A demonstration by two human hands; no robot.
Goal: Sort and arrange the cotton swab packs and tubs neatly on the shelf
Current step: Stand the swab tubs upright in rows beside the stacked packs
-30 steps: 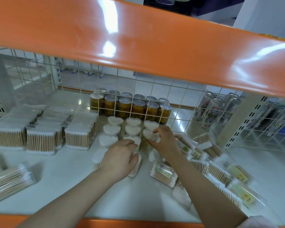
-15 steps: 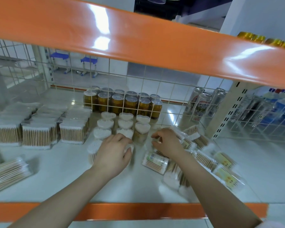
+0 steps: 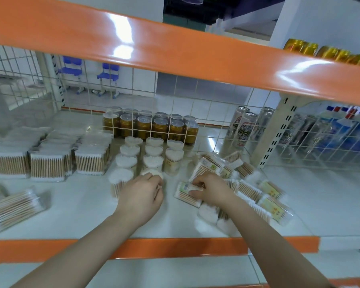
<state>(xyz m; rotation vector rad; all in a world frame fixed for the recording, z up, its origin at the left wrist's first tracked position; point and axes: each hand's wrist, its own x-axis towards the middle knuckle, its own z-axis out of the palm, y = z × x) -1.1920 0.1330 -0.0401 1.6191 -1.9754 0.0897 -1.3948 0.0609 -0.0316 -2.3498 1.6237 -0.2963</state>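
2 hands [image 3: 140,196] [image 3: 211,191] work a white shelf [image 3: 87,206].

Beyond a white wire grid [image 3: 175,96], pale tiled floor [image 3: 195,104], two blue chairs [image 3: 71,71] far left, glare on orange shelf edge [image 3: 175,48].

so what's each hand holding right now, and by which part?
Left hand grips a heart-shaped tub from above, by its top. Right hand pinches a flat swab pack at its near end, thumb on top.
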